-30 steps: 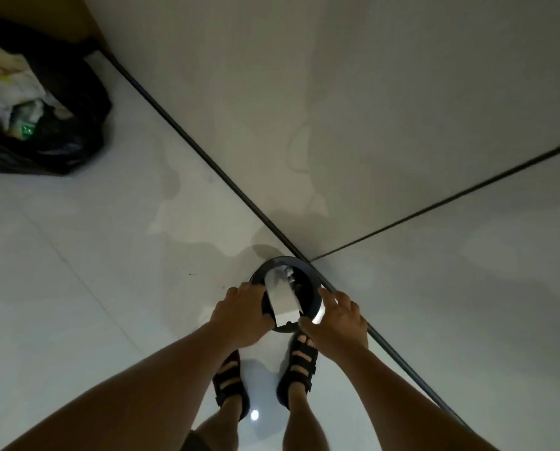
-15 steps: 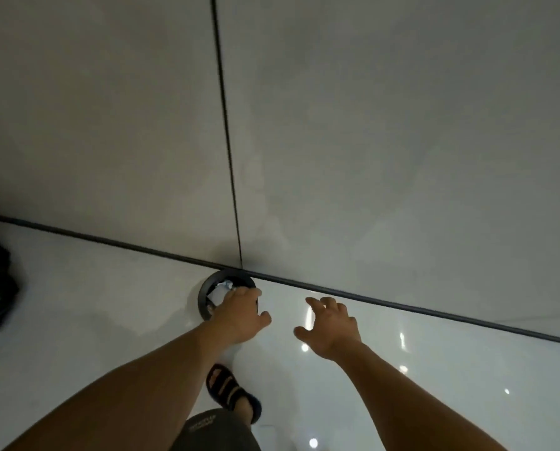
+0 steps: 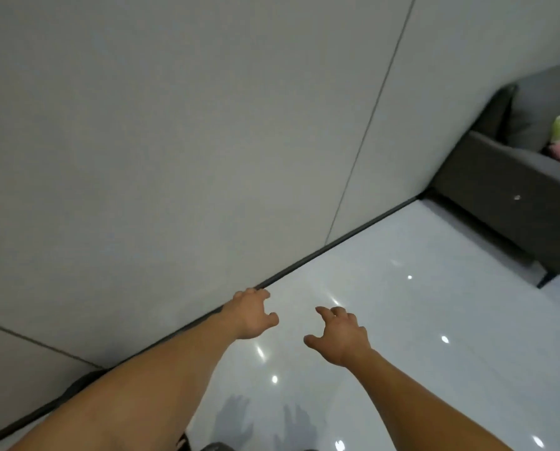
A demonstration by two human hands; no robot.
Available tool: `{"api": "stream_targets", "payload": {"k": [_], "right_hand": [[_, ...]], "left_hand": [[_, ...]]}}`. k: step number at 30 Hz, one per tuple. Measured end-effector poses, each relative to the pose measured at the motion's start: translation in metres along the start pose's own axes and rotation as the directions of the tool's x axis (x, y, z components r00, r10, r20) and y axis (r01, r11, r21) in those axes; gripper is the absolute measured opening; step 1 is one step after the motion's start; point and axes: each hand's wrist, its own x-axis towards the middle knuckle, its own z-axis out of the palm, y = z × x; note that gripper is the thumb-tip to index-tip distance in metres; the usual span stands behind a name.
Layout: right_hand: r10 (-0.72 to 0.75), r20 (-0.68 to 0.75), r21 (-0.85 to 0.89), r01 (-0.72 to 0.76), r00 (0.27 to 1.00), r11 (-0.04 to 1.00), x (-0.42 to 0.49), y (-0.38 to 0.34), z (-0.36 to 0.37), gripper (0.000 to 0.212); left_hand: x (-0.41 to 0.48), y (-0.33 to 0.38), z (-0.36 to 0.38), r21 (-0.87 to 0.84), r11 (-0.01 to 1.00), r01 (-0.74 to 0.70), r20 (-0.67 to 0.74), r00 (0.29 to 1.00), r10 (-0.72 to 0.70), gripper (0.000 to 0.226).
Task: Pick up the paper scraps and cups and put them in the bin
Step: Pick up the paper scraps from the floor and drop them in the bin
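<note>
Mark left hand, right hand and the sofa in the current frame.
left hand (image 3: 251, 317): head view, back of the hand.
right hand (image 3: 342, 336): head view, back of the hand.
grey sofa (image 3: 500, 203): head view, its dark side panel facing the floor.

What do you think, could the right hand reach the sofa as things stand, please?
Probably not from here: the right hand hangs open over the floor, and the sofa stands well off to its right, though nothing blocks the way.
</note>
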Motion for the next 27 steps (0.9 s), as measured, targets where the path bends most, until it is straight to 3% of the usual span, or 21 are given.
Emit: {"api": "stream_targets", "payload": {"k": [7,15,22,27], "right_hand": [[0.281,-0.118,0.239,-0.247,0.952,0.939,-0.029,0.132,-0.049,0.078],[0.510,-0.104,0.426,-0.425,0.854,0.799,-0.022,0.212,-0.076,0.078],[0.721,-0.134,0.624,-0.508,0.680,0.595,-0.024,0.287,-0.112,0.077],[0.812,-0.071,0.687,-0.561,0.580,0.461,-0.036,0.350,-0.111,0.079]], "left_hand": [[0.036,0.156,0.022,0.218,0.938,-0.270,0.127,0.961,0.247,0.069],[0.109,0.270,0.029,0.362,0.811,-0.459,0.285,0.883,0.372,0.067],[0.165,0.382,0.038,0.397,0.666,-0.632,0.409,0.771,0.488,0.068],[0.179,0.470,0.080,0.446,0.522,-0.726,0.519,0.686,0.510,0.068]]}}
